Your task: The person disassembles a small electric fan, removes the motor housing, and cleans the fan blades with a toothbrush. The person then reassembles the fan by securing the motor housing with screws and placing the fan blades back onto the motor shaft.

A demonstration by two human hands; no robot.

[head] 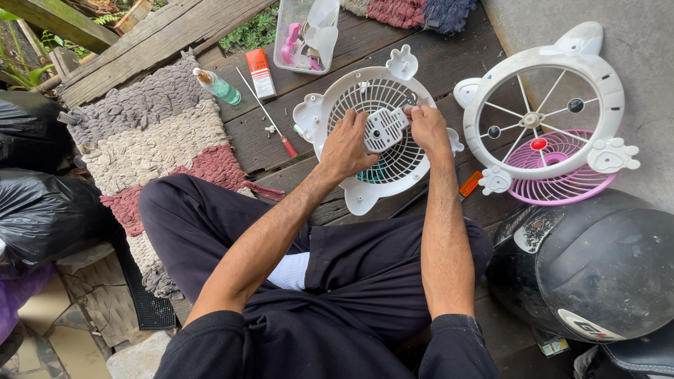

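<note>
Both hands, left hand [346, 145] and right hand [427, 126], grip a white motor cover [385, 128] atop the white fan grille [404, 165] on the wooden deck [449, 63].

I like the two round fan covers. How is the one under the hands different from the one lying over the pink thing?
The white grille under the left hand and right hand has many fine slats and a small plate at its centre; the white spoked frame has only a few thin spokes, so the pink grille shows through. Nobody touches the frame. Both are white, round, and have animal-shaped tabs.
</note>
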